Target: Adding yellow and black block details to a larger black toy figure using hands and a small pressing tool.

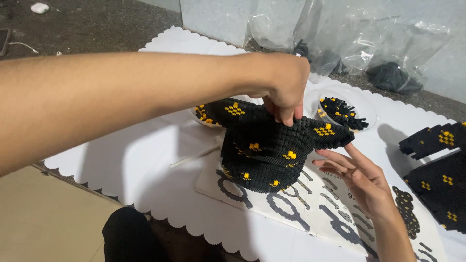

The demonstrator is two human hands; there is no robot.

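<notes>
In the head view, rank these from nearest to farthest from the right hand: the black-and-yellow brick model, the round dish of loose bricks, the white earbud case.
From the right hand:
1. Black-and-yellow brick model: just left of it, at the fingertips.
2. Round dish of loose bricks: behind it, farther up the mat.
3. White earbud case: far top-left corner, on the dark floor.

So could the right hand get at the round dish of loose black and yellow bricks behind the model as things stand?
Probably yes. The right hand rests open beside the black brick model, and the clear dish lies just beyond it, with only bare white mat between. The left hand pinches the model's top, off that path.
</notes>
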